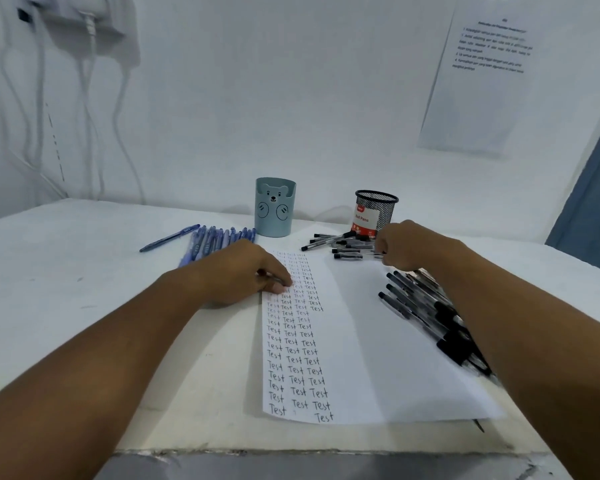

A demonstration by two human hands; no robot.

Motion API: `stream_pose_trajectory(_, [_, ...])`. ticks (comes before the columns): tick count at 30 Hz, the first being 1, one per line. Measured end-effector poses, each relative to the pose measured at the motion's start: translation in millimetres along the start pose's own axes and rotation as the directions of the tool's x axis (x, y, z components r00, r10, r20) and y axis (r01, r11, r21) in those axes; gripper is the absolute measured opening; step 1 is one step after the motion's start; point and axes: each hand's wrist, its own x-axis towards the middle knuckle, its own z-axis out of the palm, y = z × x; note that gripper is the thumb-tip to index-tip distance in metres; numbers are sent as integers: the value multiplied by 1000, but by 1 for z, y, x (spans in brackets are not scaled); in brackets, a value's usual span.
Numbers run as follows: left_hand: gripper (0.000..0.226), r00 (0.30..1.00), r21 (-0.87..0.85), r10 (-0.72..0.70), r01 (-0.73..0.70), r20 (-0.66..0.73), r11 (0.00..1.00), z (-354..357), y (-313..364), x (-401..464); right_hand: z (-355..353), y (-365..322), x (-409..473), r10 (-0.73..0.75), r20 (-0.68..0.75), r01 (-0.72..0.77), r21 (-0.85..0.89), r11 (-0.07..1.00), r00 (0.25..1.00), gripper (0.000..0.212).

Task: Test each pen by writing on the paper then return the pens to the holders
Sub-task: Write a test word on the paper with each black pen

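A white paper (361,341) with columns of handwritten "Test" lies in the middle of the table. My left hand (236,271) rests on the paper's upper left edge, fingers curled, nothing visible in it. My right hand (409,247) reaches over the paper's far right corner, its fingertips pinched on a black pen (374,253) in the small pile of black pens (343,244). Behind that pile stands a black mesh holder (376,211). A blue bear-faced holder (274,207) stands to its left, with a row of blue pens (219,237) beside it.
A larger heap of black pens (426,317) lies on the paper's right side, partly under my right forearm. One blue pen (168,238) lies apart at the left. The wall behind carries a printed sheet (482,74) and hanging cables (39,116). The table's front edge (291,452) is close.
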Motion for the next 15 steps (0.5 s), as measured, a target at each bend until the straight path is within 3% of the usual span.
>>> stream_pose_trajectory(15, [20, 1000, -6, 17, -17, -1, 1000, 1, 1, 4, 20, -13, 27, 34, 2, -33, -50, 998, 999, 26])
